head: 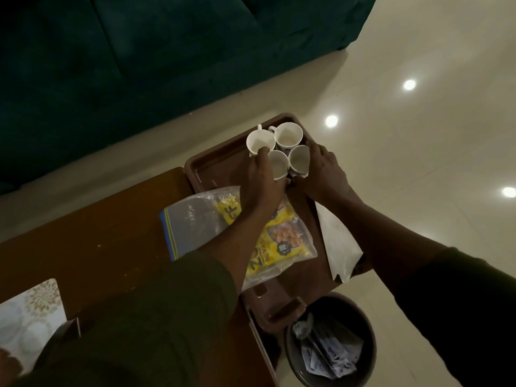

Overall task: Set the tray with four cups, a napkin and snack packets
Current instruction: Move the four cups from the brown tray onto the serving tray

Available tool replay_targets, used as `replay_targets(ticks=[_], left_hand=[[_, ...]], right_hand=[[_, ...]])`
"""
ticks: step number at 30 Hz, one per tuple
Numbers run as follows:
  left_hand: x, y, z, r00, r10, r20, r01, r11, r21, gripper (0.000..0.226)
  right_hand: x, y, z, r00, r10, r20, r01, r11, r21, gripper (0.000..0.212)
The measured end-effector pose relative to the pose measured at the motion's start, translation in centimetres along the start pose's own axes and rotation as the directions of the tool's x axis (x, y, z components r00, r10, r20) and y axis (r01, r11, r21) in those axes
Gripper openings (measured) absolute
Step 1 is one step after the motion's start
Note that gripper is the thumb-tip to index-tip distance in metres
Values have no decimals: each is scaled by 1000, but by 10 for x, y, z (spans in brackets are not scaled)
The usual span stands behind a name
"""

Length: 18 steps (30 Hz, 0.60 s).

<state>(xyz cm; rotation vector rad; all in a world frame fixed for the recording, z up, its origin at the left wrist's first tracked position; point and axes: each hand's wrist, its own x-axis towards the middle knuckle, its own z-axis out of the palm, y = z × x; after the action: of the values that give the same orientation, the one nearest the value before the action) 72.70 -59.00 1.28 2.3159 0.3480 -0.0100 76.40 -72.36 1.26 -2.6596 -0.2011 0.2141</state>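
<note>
A brown tray (212, 166) sticks out past the wooden table's right edge. Several white cups stand clustered at its far end: far left cup (259, 141), far right cup (289, 134), near left cup (278, 164), near right cup (299, 159). My left hand (261, 182) wraps the near left cup, a finger touching the far left one. My right hand (324, 171) presses against the near right cup. A clear zip bag with yellow snack packets (282, 241) lies on the tray under my left forearm. A white napkin (336, 241) lies along the tray's right side.
The dark wooden table (92, 233) carries a patterned mat (30, 317) at its near left. A dark waste bin (332, 342) with crumpled wrappers stands on the floor below the tray's near end. A teal sofa (139, 57) runs behind. Pale tiled floor lies to the right.
</note>
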Motion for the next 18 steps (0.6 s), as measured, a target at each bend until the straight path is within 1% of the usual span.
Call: replay_targets(ticks=[3,6,9,13,16,18], left_hand=[[2,0,8,999,-23,-44,24,1000,7,67],[3,1,11,997,-2,-76,5,999,44,62],[-2,5,8,994,16,-107,-15,1000,11,62],[-17,7,-13,979,36,-199,-48,997,-56,61],[-27,-1,-44,962,71,-264,-94,993,-73,59],[-32,-11,-68,948,73,-309,-97,993,-61,58]], right_hand=[[2,1,4,1000,26,-14,-26,999,23,82],[-2,4,4,999,39,-27,-37,997,66,74],[-11,10,-3,995,57,-79,-49,994,94,63],[-22,1,-20,984,42,-173,-21,993,120,62],[-26,-22,-33,978,21,-207,2,993,114,62],[-27,-44,-39,976,-21,-217,47,992,115,65]])
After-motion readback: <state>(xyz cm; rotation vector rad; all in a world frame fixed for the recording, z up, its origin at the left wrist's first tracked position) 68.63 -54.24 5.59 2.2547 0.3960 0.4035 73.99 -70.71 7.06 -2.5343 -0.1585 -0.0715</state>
